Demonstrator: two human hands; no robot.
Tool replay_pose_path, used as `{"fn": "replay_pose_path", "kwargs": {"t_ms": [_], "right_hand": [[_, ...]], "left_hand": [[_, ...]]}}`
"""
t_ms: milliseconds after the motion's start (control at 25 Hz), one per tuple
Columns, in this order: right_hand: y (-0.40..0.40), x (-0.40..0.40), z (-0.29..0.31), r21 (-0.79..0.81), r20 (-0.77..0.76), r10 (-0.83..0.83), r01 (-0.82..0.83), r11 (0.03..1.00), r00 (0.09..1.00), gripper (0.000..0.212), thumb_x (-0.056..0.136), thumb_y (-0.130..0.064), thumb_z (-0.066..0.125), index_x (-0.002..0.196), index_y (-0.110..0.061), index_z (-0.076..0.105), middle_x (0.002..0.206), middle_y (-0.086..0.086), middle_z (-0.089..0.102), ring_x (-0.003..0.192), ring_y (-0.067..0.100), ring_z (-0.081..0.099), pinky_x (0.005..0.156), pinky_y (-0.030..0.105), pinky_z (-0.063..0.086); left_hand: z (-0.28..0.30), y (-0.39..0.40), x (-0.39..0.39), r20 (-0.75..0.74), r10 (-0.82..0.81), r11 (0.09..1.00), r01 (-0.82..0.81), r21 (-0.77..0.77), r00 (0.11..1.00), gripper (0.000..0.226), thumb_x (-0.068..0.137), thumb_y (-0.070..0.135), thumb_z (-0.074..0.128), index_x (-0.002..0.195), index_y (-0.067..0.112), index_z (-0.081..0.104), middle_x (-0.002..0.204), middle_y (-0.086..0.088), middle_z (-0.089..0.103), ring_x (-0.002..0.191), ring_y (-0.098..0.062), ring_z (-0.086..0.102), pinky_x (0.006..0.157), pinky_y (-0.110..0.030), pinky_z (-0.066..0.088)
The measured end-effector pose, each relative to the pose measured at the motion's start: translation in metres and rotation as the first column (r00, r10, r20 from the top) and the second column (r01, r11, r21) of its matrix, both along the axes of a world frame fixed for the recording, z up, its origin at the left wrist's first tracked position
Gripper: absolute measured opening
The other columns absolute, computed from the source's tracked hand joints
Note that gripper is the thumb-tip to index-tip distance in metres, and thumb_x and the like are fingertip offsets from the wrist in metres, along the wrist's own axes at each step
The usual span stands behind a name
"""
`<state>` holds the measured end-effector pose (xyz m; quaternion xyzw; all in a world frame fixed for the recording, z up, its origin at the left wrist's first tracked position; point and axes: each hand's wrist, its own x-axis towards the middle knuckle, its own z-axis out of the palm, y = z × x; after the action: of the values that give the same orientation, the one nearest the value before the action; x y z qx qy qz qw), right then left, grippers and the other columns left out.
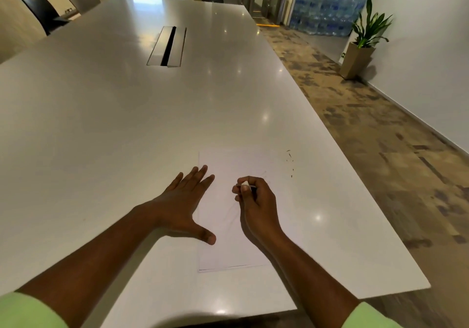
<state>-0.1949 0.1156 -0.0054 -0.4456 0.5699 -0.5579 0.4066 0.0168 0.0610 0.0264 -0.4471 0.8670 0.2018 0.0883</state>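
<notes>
A white sheet of paper (228, 165) lies flat on the white table (127, 124) near its front right corner. My left hand (186, 203) rests flat on the paper's left edge, fingers straight and spread, thumb stretched toward me. My right hand (256, 198) sits on the middle of the sheet with its fingers curled round a small white eraser (245, 183), whose tip shows between thumb and forefinger. Faint pencil lines show on the paper near that hand.
Small dark crumbs (290, 161) lie on the table right of the paper. A cable hatch (166, 47) is set in the table's middle. Two chairs (43, 12) stand at the far left. A potted plant (360, 48) stands by the right wall, beyond the carpeted floor.
</notes>
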Motion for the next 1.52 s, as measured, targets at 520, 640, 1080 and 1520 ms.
{"fn": "replay_pose_path", "kwargs": {"t_ms": [520, 640, 1080, 1520], "right_hand": [[0.006, 0.004, 0.01, -0.032, -0.249, 0.033, -0.043, 0.999, 0.968, 0.016, 0.09, -0.013, 0.082, 0.106, -0.017, 0.078, 0.091, -0.005, 0.075, 0.082, 0.01, 0.072, 0.071, 0.02, 0.058], [0.025, -0.003, 0.013, -0.066, -0.386, 0.101, -0.137, 0.988, 0.917, 0.01, 0.09, -0.019, 0.082, 0.1, -0.022, 0.079, 0.092, -0.011, 0.074, 0.084, 0.01, 0.074, 0.073, 0.03, 0.062], [0.035, -0.02, 0.02, -0.054, -0.775, 0.128, -0.268, 0.962, 0.618, 0.006, 0.088, -0.02, 0.078, 0.083, -0.022, 0.078, 0.081, -0.015, 0.066, 0.072, 0.002, 0.061, 0.069, 0.018, 0.048], [0.047, 0.003, 0.028, 0.018, -0.733, 0.289, -0.407, 0.913, 0.616, 0.004, 0.088, -0.025, 0.076, 0.084, -0.025, 0.077, 0.08, -0.011, 0.068, 0.071, 0.005, 0.062, 0.066, 0.023, 0.049]], "left_hand": [[-0.006, 0.028, -0.018, -0.041, -0.078, 0.993, 0.073, -0.097, 0.996, 0.152, 0.063, 0.107, 0.043, 0.16, 0.016, -0.029, 0.163, 0.003, -0.044, 0.148, -0.008, -0.042, 0.128, -0.035, -0.015], [-0.004, 0.025, -0.019, 0.004, -0.073, 0.997, 0.073, -0.039, 0.997, 0.16, 0.058, 0.108, 0.048, 0.157, 0.012, -0.033, 0.16, -0.001, -0.048, 0.147, -0.013, -0.046, 0.128, -0.038, -0.014], [0.002, 0.018, -0.026, 0.112, -0.053, 0.997, 0.046, 0.067, 0.992, 0.171, 0.051, 0.107, 0.055, 0.153, 0.006, -0.038, 0.156, -0.008, -0.053, 0.146, -0.023, -0.047, 0.127, -0.041, -0.016], [0.007, 0.019, -0.028, 0.11, -0.047, 0.995, 0.037, 0.09, 0.993, 0.171, 0.052, 0.105, 0.059, 0.153, 0.006, -0.038, 0.156, -0.008, -0.052, 0.143, -0.023, -0.049, 0.126, -0.041, -0.018]]}}
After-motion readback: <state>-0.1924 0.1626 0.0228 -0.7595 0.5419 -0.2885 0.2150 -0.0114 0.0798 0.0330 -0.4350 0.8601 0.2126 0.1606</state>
